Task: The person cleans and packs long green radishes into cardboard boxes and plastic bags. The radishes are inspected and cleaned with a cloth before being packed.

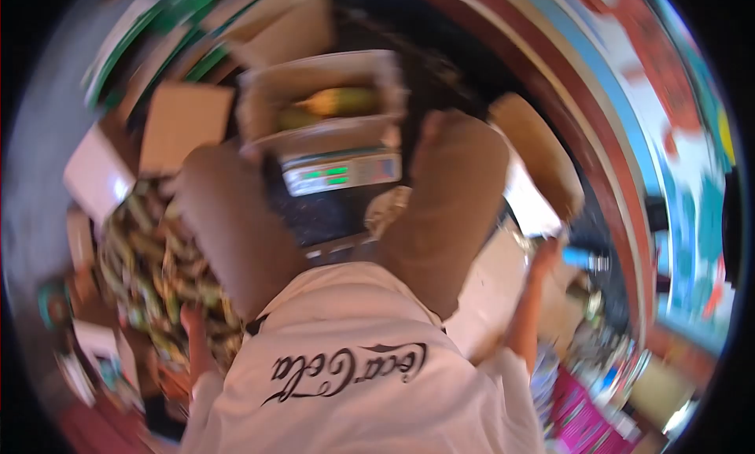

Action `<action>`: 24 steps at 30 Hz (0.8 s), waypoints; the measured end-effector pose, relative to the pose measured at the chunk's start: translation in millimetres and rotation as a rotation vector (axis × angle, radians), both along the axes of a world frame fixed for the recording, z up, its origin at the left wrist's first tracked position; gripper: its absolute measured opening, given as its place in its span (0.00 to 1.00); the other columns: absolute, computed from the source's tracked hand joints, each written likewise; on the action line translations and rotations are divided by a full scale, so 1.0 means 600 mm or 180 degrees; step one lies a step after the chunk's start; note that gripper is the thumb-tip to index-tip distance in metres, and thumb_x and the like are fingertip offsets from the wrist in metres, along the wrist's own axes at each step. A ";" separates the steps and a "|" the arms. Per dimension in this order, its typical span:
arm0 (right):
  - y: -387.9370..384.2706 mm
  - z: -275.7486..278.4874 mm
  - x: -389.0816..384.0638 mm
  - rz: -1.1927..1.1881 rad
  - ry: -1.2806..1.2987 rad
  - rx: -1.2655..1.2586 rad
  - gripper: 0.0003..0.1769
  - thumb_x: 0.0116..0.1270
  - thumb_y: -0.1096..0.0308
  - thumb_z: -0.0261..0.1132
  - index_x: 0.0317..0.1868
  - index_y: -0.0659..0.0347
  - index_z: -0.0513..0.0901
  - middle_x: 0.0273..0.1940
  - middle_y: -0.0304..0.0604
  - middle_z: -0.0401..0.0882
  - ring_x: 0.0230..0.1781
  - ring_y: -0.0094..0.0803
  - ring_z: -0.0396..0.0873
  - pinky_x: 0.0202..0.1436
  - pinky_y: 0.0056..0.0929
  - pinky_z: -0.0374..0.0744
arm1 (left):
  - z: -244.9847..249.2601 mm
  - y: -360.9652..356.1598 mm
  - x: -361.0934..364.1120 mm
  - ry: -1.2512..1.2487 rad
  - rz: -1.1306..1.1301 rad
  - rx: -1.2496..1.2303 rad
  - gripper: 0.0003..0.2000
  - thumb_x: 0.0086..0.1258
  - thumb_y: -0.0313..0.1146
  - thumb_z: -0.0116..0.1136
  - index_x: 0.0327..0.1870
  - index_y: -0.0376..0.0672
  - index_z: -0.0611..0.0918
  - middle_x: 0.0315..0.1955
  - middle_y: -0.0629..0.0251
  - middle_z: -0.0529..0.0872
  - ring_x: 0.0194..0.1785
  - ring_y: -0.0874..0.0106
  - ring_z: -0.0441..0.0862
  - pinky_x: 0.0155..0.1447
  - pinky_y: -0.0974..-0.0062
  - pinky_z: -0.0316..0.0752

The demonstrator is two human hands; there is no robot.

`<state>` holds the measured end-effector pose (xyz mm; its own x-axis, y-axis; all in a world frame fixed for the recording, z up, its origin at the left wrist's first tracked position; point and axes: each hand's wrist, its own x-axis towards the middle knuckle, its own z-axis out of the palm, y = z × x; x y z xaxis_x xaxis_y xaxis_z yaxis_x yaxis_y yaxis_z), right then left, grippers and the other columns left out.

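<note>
My left hand (191, 319) is low at the left, over or against a heap of long brown-green pods or cobs (145, 265); blur hides its fingers. At the right, my right hand (548, 251) meets the lower edge of a brown cardboard carton (543, 159) with a white side, its fingers seemingly closed on that edge. Between my knees is a digital scale (342, 173) with green digits. An open cardboard box (322, 143) sits on or just behind it, with an orange and green oblong piece (338, 102) inside.
More boxes stand front left, including a brown one (185, 127) and a white one (101, 171). Flattened cardboard (491, 289) lies by my right thigh. A blue bottle (586, 260), a pink packet (586, 415) and clutter are at the right. A painted wall (668, 139) curves beyond.
</note>
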<state>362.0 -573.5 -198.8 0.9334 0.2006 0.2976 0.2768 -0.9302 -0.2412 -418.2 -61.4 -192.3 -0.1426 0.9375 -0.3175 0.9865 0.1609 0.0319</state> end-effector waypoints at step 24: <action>0.741 0.283 -0.305 0.4307 0.1129 -0.0908 0.12 0.67 0.68 0.58 0.44 0.70 0.76 0.38 0.51 0.79 0.34 0.39 0.76 0.43 0.30 0.74 | -0.107 -0.356 0.143 -0.0720 -0.0070 -0.0597 0.21 0.56 0.42 0.60 0.49 0.43 0.76 0.49 0.55 0.76 0.53 0.57 0.73 0.57 0.64 0.67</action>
